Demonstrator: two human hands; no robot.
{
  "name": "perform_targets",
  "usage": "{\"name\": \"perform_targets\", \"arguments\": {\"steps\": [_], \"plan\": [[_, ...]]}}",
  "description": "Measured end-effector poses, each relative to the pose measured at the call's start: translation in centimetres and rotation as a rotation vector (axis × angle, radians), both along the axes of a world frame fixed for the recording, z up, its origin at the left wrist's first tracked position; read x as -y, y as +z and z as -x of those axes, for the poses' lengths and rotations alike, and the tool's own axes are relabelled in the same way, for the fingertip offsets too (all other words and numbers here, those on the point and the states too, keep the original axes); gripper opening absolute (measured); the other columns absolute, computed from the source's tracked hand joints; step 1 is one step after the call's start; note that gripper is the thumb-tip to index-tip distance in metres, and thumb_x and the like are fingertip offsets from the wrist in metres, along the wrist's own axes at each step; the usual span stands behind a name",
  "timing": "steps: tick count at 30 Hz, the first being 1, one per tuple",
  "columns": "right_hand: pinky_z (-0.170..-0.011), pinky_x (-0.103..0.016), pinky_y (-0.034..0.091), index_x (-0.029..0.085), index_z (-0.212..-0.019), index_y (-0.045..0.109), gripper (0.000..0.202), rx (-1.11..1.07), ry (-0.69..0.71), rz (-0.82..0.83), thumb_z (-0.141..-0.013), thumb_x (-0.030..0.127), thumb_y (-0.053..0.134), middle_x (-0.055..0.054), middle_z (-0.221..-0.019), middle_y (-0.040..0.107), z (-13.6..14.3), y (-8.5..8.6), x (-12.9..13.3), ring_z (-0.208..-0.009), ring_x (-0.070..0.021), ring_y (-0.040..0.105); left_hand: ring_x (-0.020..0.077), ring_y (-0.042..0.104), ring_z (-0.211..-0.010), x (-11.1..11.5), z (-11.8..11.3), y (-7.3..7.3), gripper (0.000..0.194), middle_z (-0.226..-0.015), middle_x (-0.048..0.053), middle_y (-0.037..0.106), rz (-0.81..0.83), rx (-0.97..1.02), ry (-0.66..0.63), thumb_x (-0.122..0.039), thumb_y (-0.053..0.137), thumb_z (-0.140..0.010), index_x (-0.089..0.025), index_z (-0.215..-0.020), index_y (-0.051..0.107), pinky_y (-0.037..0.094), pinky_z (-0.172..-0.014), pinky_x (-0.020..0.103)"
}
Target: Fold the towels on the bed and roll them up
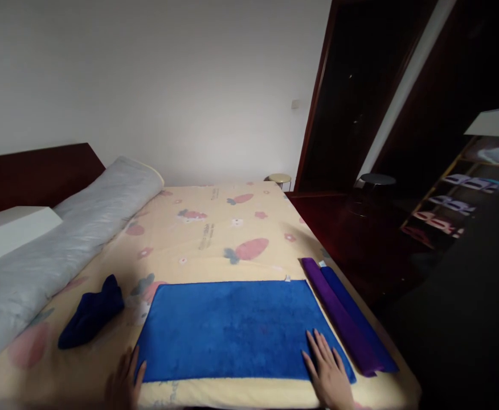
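A blue towel lies spread flat on the bed, a small white tag at its far edge. My right hand rests on its near right corner with the fingers spread. At the near left corner, my left hand touches the towel's edge, fingers stretched out and slightly apart; part of it is dark and blurred. To the right lie a purple rolled towel and, alongside it, a blue rolled towel. A crumpled dark blue cloth sits on the left.
The bed has a yellow sheet with a strawberry print. A grey rolled quilt and a white box are along the headboard. Two stools stand beyond; a shoe rack is at right.
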State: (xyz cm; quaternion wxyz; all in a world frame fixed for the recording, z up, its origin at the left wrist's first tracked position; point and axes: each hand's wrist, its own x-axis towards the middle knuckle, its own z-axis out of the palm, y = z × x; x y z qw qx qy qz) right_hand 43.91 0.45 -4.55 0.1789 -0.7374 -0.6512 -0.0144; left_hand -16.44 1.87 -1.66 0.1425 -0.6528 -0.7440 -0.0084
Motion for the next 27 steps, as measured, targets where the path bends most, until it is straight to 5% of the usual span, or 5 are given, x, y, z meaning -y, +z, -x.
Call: {"name": "perform_targets", "arguments": {"steps": [4,13,16,22,27], "plan": [[-0.114,-0.053,0.029,0.016,-0.146,0.040,0.072,0.009,-0.041,-0.070,-0.093,0.063,0.024,-0.011,-0.154,0.034,0.9,0.3,0.4,-0.143,-0.0288,0.030,0.0291,0.040,-0.139,0.5,0.0,0.4,0.041,-0.144,0.004,0.053,-0.056,-0.024,-0.089,-0.027,0.037,-0.092,-0.033,-0.120,0.067,0.042,-0.101,0.053],[-0.114,-0.042,0.035,0.024,-0.150,0.030,0.050,-0.086,0.507,0.037,-0.100,0.033,0.026,-0.004,-0.154,0.032,20.1,4.9,-7.2,-0.142,-0.0199,0.033,0.0167,0.034,-0.143,-7.7,-25.5,1.6,0.053,-0.156,0.001,0.034,0.055,0.206,-0.480,-0.028,0.025,-0.098,-0.028,-0.151,0.021,0.030,-0.115,0.040],[-0.113,-0.047,0.036,0.026,-0.146,0.039,0.050,-0.086,0.411,0.061,-0.098,0.042,0.034,-0.006,-0.152,0.036,15.6,4.1,-8.0,-0.140,-0.0242,0.036,0.0181,0.033,-0.143,-8.1,-22.7,1.3,0.051,-0.157,0.000,0.033,0.131,0.235,-0.434,-0.036,0.026,-0.098,-0.033,-0.149,0.024,0.031,-0.115,0.045],[-0.111,-0.055,0.035,0.031,-0.151,0.025,0.064,-0.019,0.018,-0.141,-0.093,0.054,0.037,-0.006,-0.153,0.036,-0.9,1.5,-5.2,-0.139,-0.0321,0.036,0.0263,0.037,-0.141,-6.5,-5.7,-0.6,0.058,-0.154,0.007,0.038,-0.036,0.204,0.014,-0.047,0.019,-0.097,-0.026,-0.149,0.031,0.034,-0.111,0.054],[-0.110,-0.051,0.037,0.030,-0.154,0.014,0.066,-0.038,0.084,-0.285,-0.095,0.046,0.040,-0.007,-0.154,0.035,6.2,2.1,-6.4,-0.138,-0.0317,0.039,0.0234,0.037,-0.141,-7.4,-10.3,0.2,0.058,-0.153,0.007,0.041,-0.191,0.177,-0.178,-0.043,0.026,-0.097,-0.027,-0.153,0.016,0.032,-0.113,0.049]]}}
